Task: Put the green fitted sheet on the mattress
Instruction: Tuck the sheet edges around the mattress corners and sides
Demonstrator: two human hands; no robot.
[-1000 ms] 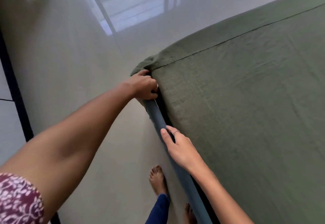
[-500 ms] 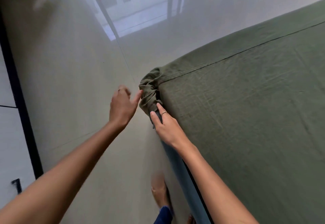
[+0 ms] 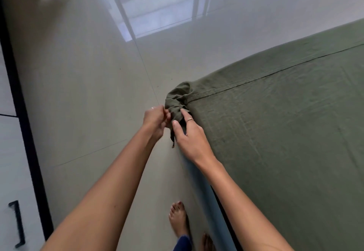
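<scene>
The green fitted sheet (image 3: 275,128) lies spread over the top of the mattress, filling the right half of the head view. Its corner (image 3: 178,101) is bunched into a wrinkled lump at the mattress corner. My left hand (image 3: 155,118) pinches the bunched fabric from the left side. My right hand (image 3: 189,134) grips the same lump from the right, thumb and forefinger around the cloth. Below my right wrist the blue-grey side of the mattress (image 3: 199,181) shows uncovered along the near edge.
A glossy grey tiled floor (image 3: 88,93) surrounds the bed and reflects a window. My bare feet (image 3: 179,219) stand close to the mattress side. A white cabinet with a black frame and handle (image 3: 17,223) lines the left edge.
My left hand has closed in on the bunched corner and now pinches it. My right hand has moved up along the mattress edge to grip the same lump.
</scene>
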